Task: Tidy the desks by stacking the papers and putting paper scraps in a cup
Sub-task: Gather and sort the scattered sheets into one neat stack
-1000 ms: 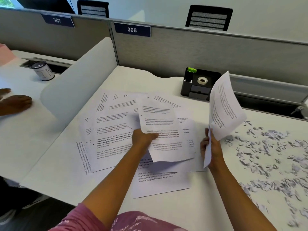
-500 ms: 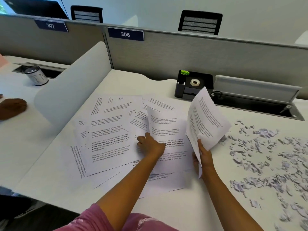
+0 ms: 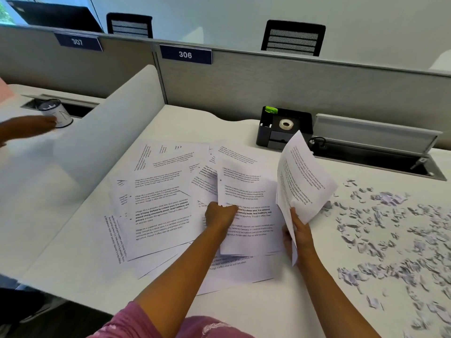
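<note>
Several printed sheets (image 3: 161, 203) lie fanned out over the white desk (image 3: 80, 259). My left hand (image 3: 219, 215) grips the left edge of one sheet (image 3: 246, 191) that is raised off the pile. My right hand (image 3: 299, 231) holds a small bundle of sheets (image 3: 302, 176) upright at its lower edge, just right of the pile. Paper scraps (image 3: 380, 228) are strewn over the right part of the desk. A dark-rimmed cup (image 3: 57, 113) stands on the neighbouring desk at the far left.
Another person's hand (image 3: 29, 128) reaches to the cup on the left desk. A curved white divider (image 3: 109, 132) separates the two desks. A black organiser with a tape roll (image 3: 283, 126) sits at the back, beside an open cable tray (image 3: 380, 157).
My left hand has closed on a sheet's edge and lifted it. The other person's hand has moved up from the desk to the cup. My right hand keeps its bundle upright.
</note>
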